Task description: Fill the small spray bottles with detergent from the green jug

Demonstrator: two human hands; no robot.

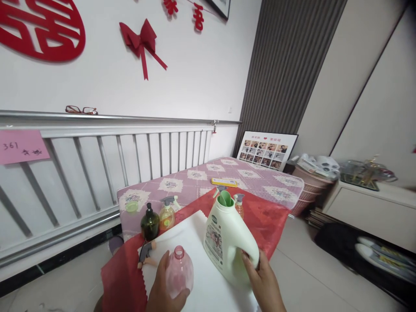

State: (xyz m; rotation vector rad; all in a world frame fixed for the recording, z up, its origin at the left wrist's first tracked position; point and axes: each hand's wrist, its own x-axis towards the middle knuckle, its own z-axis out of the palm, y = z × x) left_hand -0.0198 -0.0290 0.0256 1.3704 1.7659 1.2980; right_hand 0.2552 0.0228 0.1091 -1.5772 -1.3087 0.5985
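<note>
My left hand (169,284) is wrapped round a clear pink bottle (180,271) with no top on its neck. In my right hand (260,273) is the handle of a large pale green detergent jug (224,242). The jug's mouth is uncapped and shows a green pouring spout (225,199) inside. Left of the pink bottle lies a grey and peach spray trigger head (147,255). Behind it stand a dark green pump bottle (150,225) and a spray bottle with yellowish liquid (167,216). Another spray bottle (239,207) is partly hidden behind the jug.
A white sheet (195,229) and red cloth (269,216) cover part of the table with its purple patterned tablecloth (185,177). A green cap (131,206) and a yellow box (224,182) lie farther back. The radiator (130,156) runs along the left.
</note>
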